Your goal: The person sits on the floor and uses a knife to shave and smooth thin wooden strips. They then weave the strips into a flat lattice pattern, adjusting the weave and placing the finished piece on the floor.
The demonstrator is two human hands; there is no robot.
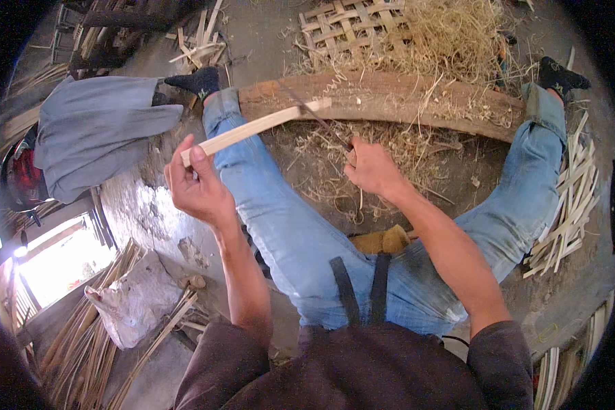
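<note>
Left fingers (197, 156) pinch pale strip (253, 128); right fingers (359, 148) grip knife (330, 129); shavings (458, 41) litter plank (485, 111), floor (263, 31); bright window (68, 263) left.

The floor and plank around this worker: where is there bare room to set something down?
Fairly bare are the floor between the pale scraps and the woven panel, and the left end of the plank, between the left trouser leg and the knife blade. Crowded: beyond the plank, heaped with shavings, and between the legs, strewn with more.
</note>
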